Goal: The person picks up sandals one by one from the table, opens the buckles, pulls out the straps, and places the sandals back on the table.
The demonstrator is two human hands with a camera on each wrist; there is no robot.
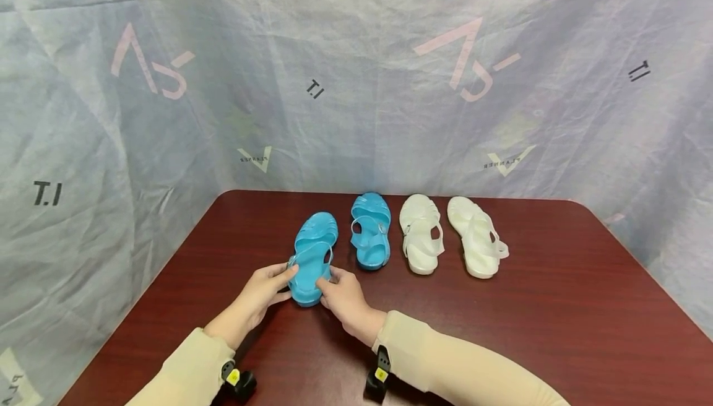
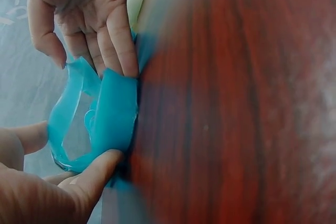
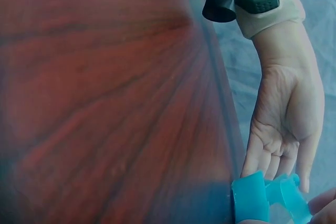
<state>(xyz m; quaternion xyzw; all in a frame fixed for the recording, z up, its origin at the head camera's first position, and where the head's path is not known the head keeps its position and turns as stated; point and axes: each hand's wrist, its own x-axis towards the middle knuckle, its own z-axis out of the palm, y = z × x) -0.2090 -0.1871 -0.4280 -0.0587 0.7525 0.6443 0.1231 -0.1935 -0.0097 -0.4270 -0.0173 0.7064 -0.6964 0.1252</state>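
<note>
Sandal [image 1: 308,270], leftmost blue | both hands [image 1: 346,299] gripping its heel sides | fingers [image 2: 122,38] partly hidden | sleeves [image 1: 468,356] cut off

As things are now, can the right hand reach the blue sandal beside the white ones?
Probably yes, once free: the right hand holds the nearer blue sandal, but nothing visible seems to block its way to the farther blue sandal.
</note>
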